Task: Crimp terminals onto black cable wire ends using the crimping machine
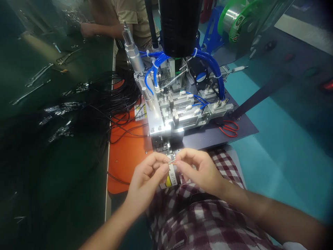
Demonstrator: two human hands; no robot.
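My left hand (148,172) and my right hand (195,167) meet over my lap, just in front of the machine. Between their fingertips are thin wires (172,161), one pale and one orange-looking, with both hands pinched on them. The wire ends are too small to make out clearly. Below the fingers is a white and yellow label (171,176) with printed characters. Right behind the hands stands the front of a metal machine (179,118) with silver cylinders and blue air hoses (212,66).
A bundle of black cables (122,93) with metal ends spreads over the orange plate (125,163) and green table (78,194) at left. Red-handled scissors (230,128) lie right of the machine. A green spool (235,19) and another person (117,21) are at the back.
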